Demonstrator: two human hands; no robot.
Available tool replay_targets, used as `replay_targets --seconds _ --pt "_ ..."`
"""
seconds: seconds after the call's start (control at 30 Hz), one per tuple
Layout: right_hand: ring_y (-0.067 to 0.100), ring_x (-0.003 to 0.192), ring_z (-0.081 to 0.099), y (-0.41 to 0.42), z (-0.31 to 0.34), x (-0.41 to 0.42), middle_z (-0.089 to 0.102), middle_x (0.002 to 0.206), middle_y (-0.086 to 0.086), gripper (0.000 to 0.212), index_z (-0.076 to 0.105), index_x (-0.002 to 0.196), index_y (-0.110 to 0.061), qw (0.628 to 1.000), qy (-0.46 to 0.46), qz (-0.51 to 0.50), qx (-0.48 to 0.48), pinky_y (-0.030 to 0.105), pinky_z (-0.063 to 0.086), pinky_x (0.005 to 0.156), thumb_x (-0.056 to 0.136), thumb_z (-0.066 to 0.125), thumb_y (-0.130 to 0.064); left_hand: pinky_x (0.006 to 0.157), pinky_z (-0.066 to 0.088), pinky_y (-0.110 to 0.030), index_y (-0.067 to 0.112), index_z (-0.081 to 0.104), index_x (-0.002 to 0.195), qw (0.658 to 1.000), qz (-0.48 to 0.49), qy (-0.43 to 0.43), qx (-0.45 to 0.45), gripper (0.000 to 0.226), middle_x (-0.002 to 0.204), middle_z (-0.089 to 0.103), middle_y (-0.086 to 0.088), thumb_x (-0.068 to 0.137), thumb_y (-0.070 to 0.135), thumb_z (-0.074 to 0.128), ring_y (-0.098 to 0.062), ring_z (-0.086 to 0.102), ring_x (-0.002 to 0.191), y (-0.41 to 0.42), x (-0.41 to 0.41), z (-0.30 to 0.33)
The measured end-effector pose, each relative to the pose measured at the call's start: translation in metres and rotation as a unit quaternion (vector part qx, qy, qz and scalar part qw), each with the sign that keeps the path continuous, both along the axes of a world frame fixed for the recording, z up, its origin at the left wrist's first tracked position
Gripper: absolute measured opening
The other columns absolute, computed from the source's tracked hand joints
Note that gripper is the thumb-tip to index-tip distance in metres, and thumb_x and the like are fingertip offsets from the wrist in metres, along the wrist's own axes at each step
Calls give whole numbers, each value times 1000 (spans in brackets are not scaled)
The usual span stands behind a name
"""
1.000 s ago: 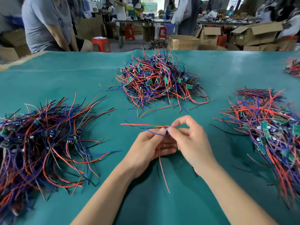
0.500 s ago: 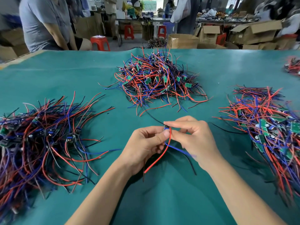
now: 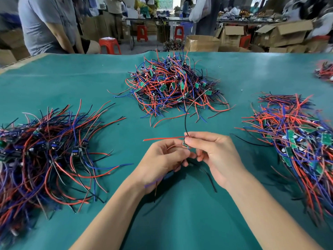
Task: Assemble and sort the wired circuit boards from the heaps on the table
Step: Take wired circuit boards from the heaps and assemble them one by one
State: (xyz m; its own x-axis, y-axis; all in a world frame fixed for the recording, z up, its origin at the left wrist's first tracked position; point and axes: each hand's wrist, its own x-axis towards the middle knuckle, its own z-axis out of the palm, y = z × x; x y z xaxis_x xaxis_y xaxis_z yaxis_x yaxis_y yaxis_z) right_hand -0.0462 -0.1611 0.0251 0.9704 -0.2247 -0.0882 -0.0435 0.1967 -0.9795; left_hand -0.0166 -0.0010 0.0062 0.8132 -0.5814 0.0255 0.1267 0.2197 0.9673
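Observation:
A small green circuit board [image 3: 185, 143] with trailing wires sits between my two hands above the teal table. My right hand [image 3: 214, 156] pinches it from the right with thumb and forefinger. My left hand [image 3: 162, 159] holds it from below, fingers curled around its wires. From the board a red wire [image 3: 162, 138] sticks out to the left and a black wire [image 3: 187, 114] arcs up toward the far heap. A blue wire [image 3: 156, 180] hangs under my left hand. Heaps of wired boards lie at the left [image 3: 45, 150], the centre back [image 3: 173, 85] and the right [image 3: 299, 141].
The teal table cover [image 3: 180, 213] spreads under everything. A small wire pile [image 3: 324, 69] lies at the far right edge. A person in a grey shirt [image 3: 48, 24] sits behind the table's far left corner. Cardboard boxes [image 3: 281, 35] and red stools [image 3: 110, 45] stand beyond.
The board has been turned in my hands: the red wire swung from hanging down to pointing left, the black wire now arcs upward, and the blue wire dropped under my left hand.

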Motion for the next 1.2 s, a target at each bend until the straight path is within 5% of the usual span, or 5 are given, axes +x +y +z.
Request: replay_targets --seconds 0.27,0.5,0.73,1.03,1.2 --pt "10 52 47 -1 -1 1 71 72 7 12 83 86 -12 1000 -5 2 8 21 37 49 78 82 -20 55 34 -25 9 75 93 1000 27 16 -3 15 68 53 -4 90 22 68 -16 44 60 0 2 -1" --pt "19 78 70 -1 2 -2 78 89 8 24 82 82 -16 999 -3 33 -16 26 38 60 61 84 -28 54 31 -26 -6 65 91 998 51 14 18 41 72 50 -9 84 35 69 -17 39 58 -2 1 0" --pt "18 75 60 -4 6 -2 71 81 7 10 73 80 -15 996 -5 41 -80 25 43 56 89 75 -11 54 26 -27 8 69 75 997 64 28 30 20 54 43 4 84 26 68 -13 36 49 -2 2 2" --pt "11 58 58 -14 5 3 72 68 4 10 70 81 -5 986 -20 -87 -140 23 49 51 90 73 -3 49 26 -23 18 67 59 996 64 -1 60 23 76 48 -17 77 32 70 -14 35 48 -3 1 3" --pt "5 51 58 -33 5 7 71 62 -2 10 70 80 -5 974 -29 -185 -129 20 50 48 89 72 -1 46 30 -19 17 68 61 995 71 -29 67 23 66 55 -8 72 36 72 -13 35 46 -5 2 -1"
